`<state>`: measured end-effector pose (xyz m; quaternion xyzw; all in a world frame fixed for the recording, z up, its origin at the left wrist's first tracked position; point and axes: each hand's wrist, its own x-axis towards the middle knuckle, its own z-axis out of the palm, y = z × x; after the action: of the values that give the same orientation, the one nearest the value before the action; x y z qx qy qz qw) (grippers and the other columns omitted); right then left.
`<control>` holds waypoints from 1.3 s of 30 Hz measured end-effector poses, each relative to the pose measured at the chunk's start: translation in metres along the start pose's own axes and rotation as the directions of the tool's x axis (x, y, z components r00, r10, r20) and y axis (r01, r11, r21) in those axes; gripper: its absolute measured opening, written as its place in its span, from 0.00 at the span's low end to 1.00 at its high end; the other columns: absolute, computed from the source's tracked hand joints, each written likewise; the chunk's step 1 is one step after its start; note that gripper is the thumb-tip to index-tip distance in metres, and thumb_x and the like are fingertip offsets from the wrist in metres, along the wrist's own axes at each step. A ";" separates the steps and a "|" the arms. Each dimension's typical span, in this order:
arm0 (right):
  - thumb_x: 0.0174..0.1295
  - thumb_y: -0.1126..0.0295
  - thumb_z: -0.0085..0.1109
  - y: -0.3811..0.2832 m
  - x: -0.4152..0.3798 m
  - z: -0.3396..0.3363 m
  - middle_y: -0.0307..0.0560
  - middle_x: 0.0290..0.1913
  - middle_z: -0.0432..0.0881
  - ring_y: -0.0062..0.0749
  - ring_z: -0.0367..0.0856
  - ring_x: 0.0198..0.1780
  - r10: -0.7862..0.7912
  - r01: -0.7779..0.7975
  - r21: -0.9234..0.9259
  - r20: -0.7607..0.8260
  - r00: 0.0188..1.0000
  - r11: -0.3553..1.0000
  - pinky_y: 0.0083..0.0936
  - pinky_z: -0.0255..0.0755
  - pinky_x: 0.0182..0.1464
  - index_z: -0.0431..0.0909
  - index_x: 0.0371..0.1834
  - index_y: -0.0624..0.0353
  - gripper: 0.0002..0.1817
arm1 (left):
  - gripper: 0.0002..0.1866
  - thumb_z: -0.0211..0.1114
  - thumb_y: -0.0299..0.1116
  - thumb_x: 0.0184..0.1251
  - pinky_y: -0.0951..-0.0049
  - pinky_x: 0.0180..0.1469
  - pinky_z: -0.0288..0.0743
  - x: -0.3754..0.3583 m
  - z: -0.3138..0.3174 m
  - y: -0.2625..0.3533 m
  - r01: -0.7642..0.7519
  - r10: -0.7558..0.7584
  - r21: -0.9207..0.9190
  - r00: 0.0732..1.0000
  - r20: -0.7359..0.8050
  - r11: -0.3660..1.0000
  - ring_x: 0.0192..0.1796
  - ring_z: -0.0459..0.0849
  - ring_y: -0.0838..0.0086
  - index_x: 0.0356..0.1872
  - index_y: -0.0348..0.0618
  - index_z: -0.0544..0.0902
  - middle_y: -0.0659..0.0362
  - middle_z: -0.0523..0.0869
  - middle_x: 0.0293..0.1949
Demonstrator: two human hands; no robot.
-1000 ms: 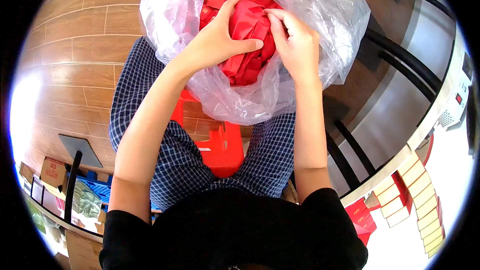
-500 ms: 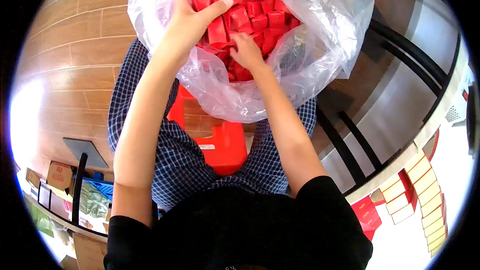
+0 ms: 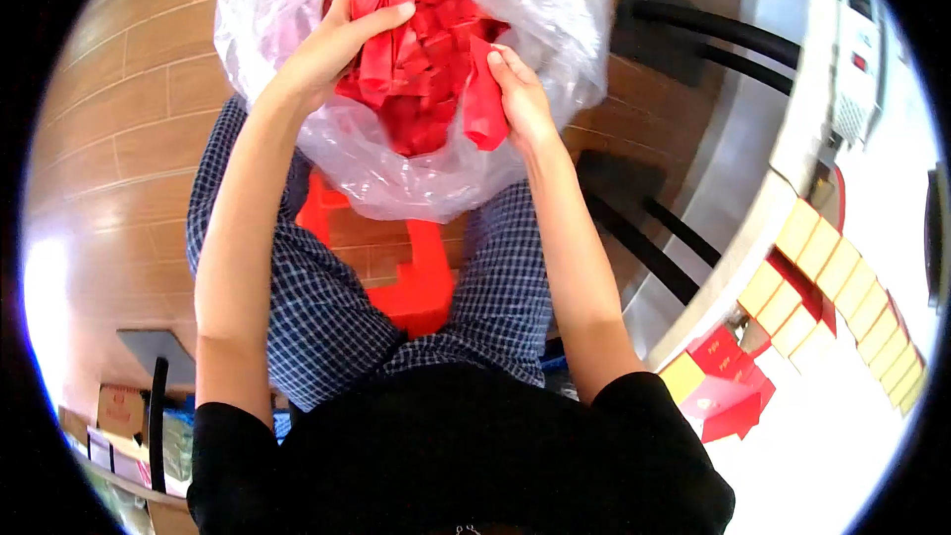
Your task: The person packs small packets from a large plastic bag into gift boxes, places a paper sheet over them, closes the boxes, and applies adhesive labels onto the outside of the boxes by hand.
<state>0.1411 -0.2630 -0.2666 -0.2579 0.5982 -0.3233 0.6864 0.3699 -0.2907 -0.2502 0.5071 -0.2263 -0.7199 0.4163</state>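
A large clear plastic bag [image 3: 560, 10] stands open in front of me, with a heap of small red packets [image 3: 431, 79] inside. Over the heap's left side, my left hand [image 3: 332, 48] grips two long red packets [image 3: 376, 57] side by side, its thumb across them. My right hand [image 3: 523, 97] is closed on another red packet [image 3: 482, 104] with its thumb and fingers, above the bag's right part. That packet is upright and slightly tilted, its upper end near the fingertips.
A red plastic stool [image 3: 416, 287] shows between my knees. To the right is a white table [image 3: 783, 188] bearing rows of yellow-and-red boxes [image 3: 837, 263] and red cartons [image 3: 723, 357]. Black table legs [image 3: 644, 248] stand below it. Cardboard boxes [image 3: 121, 411] are at the lower left.
My right hand has come up out of the heap and moved to the right, now holding a red packet. My left hand keeps its packets. The view has turned toward the table.
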 end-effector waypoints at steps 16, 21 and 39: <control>0.69 0.66 0.52 -0.058 -0.216 0.054 0.45 0.27 0.79 0.37 0.78 0.25 -0.335 0.277 -0.319 -0.144 0.931 0.907 0.30 0.75 0.35 0.78 0.45 0.64 0.12 | 0.45 0.70 0.38 0.62 0.66 0.65 0.65 -0.199 0.088 -0.030 -0.093 0.126 -0.133 0.955 0.268 0.987 0.64 0.71 0.66 0.71 0.43 0.47 0.50 0.68 0.62; 0.63 0.69 0.60 -0.060 -0.296 0.033 0.49 0.45 0.75 0.37 0.78 0.42 -0.725 0.682 -0.649 0.282 0.628 0.338 0.29 0.73 0.49 0.75 0.55 0.59 0.17 | 0.35 0.70 0.39 0.62 0.66 0.61 0.70 -0.230 0.104 -0.012 -0.032 0.092 -0.245 0.967 0.238 0.969 0.60 0.73 0.71 0.64 0.45 0.58 0.57 0.72 0.56; 0.55 0.74 0.62 0.037 -0.515 -0.158 0.49 0.33 0.78 0.44 0.76 0.34 -0.981 -0.140 -0.974 -0.186 0.061 0.176 0.37 0.71 0.37 0.77 0.30 0.60 0.04 | 0.37 0.66 0.28 0.63 0.67 0.62 0.70 -0.307 0.293 -0.015 -0.246 0.194 0.013 0.792 0.579 0.969 0.62 0.73 0.67 0.70 0.44 0.55 0.53 0.72 0.61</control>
<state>-0.0487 0.1538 0.0189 -0.5393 0.7574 -0.2873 -0.2303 0.1376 -0.0566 0.0173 0.2548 -0.4296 -0.7750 0.3871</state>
